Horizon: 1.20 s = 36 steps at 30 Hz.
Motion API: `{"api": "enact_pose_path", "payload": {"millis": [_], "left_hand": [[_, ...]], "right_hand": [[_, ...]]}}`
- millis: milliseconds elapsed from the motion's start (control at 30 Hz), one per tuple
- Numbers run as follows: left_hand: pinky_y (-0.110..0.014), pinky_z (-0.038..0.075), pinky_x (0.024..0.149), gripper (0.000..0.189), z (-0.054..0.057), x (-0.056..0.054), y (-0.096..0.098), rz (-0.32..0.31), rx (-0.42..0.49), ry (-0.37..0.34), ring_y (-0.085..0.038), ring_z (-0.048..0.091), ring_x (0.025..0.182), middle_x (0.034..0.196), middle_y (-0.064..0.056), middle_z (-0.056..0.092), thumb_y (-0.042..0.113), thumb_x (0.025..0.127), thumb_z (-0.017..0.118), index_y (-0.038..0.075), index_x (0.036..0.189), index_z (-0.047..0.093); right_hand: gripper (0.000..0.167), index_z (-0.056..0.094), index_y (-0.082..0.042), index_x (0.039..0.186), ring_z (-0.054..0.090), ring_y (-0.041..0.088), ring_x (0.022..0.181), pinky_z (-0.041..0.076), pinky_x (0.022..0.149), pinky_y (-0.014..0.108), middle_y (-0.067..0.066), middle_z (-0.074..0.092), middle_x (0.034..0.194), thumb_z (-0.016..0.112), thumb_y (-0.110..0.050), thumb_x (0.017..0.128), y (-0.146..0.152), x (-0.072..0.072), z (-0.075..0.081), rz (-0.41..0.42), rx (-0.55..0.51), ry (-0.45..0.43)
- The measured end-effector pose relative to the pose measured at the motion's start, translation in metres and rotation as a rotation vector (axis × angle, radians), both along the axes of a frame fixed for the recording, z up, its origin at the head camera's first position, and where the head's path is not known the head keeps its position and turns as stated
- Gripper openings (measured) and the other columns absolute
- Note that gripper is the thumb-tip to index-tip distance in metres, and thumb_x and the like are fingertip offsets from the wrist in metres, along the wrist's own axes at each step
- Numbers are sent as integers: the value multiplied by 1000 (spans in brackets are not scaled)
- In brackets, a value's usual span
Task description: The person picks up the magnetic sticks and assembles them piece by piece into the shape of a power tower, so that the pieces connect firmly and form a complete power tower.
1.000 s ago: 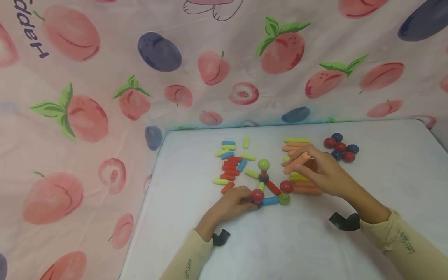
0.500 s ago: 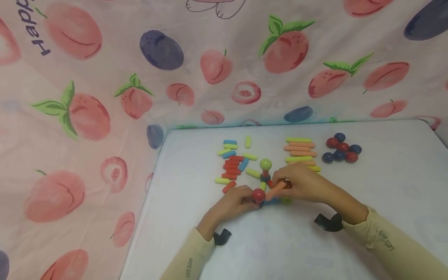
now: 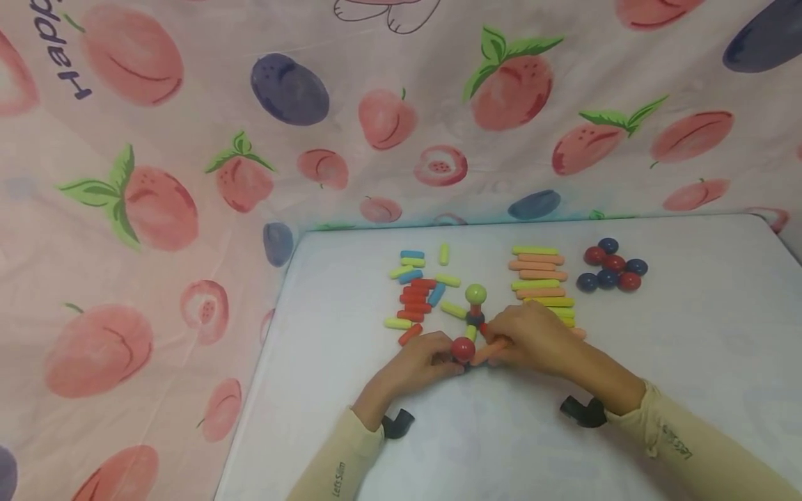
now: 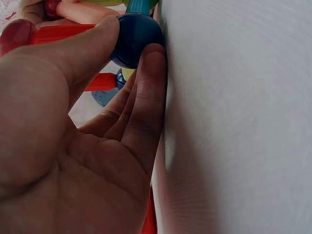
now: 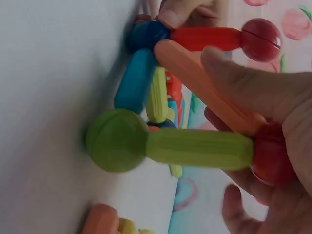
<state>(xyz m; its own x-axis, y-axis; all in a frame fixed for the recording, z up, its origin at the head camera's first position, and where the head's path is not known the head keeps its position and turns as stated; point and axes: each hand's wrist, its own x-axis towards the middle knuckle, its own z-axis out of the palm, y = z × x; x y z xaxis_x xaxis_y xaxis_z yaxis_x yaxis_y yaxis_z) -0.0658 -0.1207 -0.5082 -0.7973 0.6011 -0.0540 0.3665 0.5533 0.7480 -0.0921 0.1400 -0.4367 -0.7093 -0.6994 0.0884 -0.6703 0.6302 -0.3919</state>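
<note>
Behind the right hand [image 3: 535, 337], a green ball [image 5: 117, 140] was lost to the head view, and a red ball [image 5: 274, 158] at its palm showed only partly. That hand held one orange stick [image 5: 195, 75] between thumb and fingers, its tip at a dark blue ball [image 4: 140, 39] that the left hand [image 3: 416, 362] pinched. Beyond the right fingers lay seven loose balls [image 3: 614, 264], four blue and three red; long sticks [image 3: 535, 284] there, partly covered, could not be counted.
</note>
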Motion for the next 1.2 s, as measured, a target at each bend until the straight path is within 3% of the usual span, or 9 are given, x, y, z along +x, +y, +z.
{"api": "enact_pose_path", "payload": {"millis": [233, 400, 600, 833, 1067, 1200], "left_hand": [[-15, 51, 74, 22, -1, 1, 0, -5, 10, 31, -2, 55, 82, 92, 9, 62, 30, 92, 77, 23, 110, 70], [-15, 51, 75, 29, 0, 3, 3, 7, 3, 26, -1, 55, 83, 95, 10, 60, 33, 93, 76, 27, 119, 66], [-15, 47, 72, 21, 4, 4, 4, 5, -9, 28, -3, 52, 83, 92, 8, 57, 28, 95, 74, 24, 114, 66], [-16, 50, 78, 29, 6, 5, 4, 37, -9, -11, -3, 54, 89, 102, 10, 61, 24, 94, 72, 23, 121, 63], [-19, 52, 85, 29, 6, 4, 5, 75, -20, -32, -5, 56, 92, 101, 9, 64, 16, 90, 70, 20, 118, 63], [-19, 51, 84, 31, 8, 3, 4, 96, -14, -26, -7, 55, 91, 103, 7, 65, 13, 90, 70, 16, 120, 64]], "right_hand": [[38, 75, -23, 111, 56, 6, 82, 50, 70, 23, -17, 67, 93, 91, -28, 76, 22, -4, 14, -56, 13, -269], [38, 75, -21, 114, 59, 7, 86, 54, 72, 23, -15, 70, 98, 89, -24, 79, 30, -4, 15, -42, -33, -320], [41, 73, -21, 118, 63, 5, 92, 57, 79, 23, -13, 73, 106, 88, -24, 80, 37, -1, 9, -28, -72, -356], [38, 70, -18, 122, 70, 9, 101, 59, 85, 24, -8, 74, 112, 83, -22, 86, 57, -17, -1, 23, -106, -556], [26, 77, -21, 106, 60, 9, 83, 53, 74, 27, -11, 72, 93, 85, -30, 83, 79, -39, -17, -134, 47, -380], [26, 79, -20, 103, 55, 12, 78, 50, 70, 28, -11, 68, 86, 88, -24, 79, 83, -40, -21, -131, 107, -361]]}}
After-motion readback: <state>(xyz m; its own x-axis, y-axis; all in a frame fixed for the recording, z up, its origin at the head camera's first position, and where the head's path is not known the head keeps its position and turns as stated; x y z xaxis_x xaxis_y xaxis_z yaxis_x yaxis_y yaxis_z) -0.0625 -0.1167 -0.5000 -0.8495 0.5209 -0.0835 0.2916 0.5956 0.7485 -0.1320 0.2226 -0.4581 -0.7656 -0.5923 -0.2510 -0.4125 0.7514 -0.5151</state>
